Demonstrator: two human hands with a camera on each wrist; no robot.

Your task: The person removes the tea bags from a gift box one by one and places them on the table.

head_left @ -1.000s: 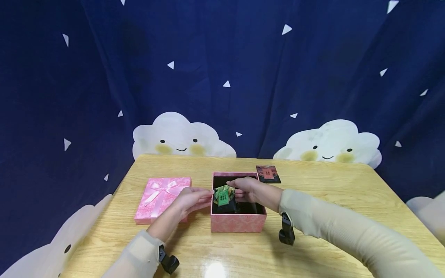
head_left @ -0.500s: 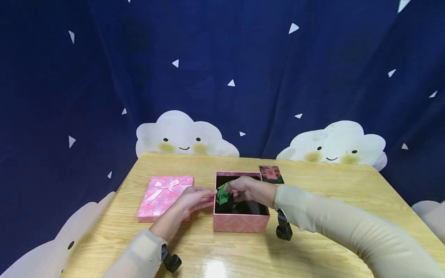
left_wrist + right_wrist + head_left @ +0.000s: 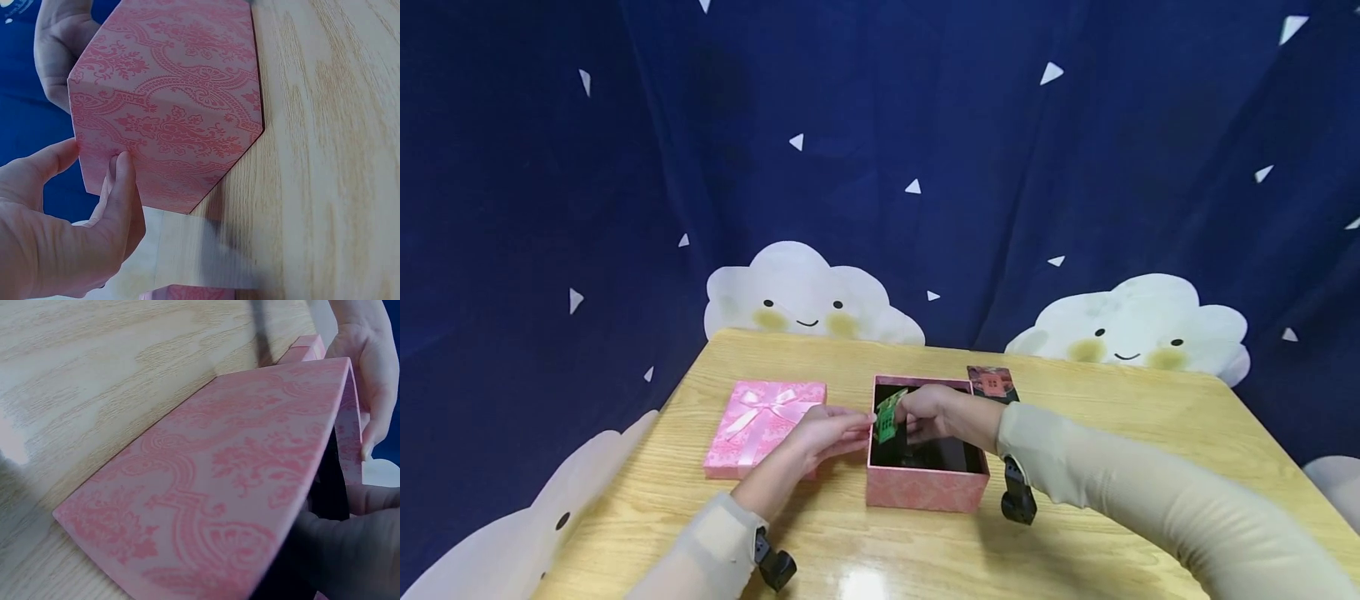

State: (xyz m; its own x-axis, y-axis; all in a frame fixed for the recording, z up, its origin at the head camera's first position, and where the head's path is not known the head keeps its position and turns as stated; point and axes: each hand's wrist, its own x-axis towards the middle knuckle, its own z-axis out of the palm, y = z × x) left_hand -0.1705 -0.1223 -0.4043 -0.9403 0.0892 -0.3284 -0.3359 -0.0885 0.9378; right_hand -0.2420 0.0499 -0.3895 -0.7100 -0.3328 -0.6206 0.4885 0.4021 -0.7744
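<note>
A pink patterned gift box (image 3: 925, 489) stands without its lid on the table, its inside black. My left hand (image 3: 829, 437) pinches the box's left wall, thumb at the rim and fingers against the outer side in the left wrist view. Inside the box, my right hand (image 3: 931, 411) holds a small green packet (image 3: 887, 421) with a dark patterned border. The packet is tilted steeply near the left wall. In the right wrist view the box wall (image 3: 206, 469) hides the packet and most of the right fingers.
Left of the box lies its pink lid (image 3: 748, 433) with a ribbon bow, partly behind the left hand. A dark square packet with a red label (image 3: 992, 383) lies at the box's back right corner. A blue curtain (image 3: 880, 167) hangs behind the wooden table (image 3: 820, 542).
My right hand has turned the green packet from nearly flat to steep and shifted it against the left side of the box. The left hand keeps its grip. The head view has turned slightly left.
</note>
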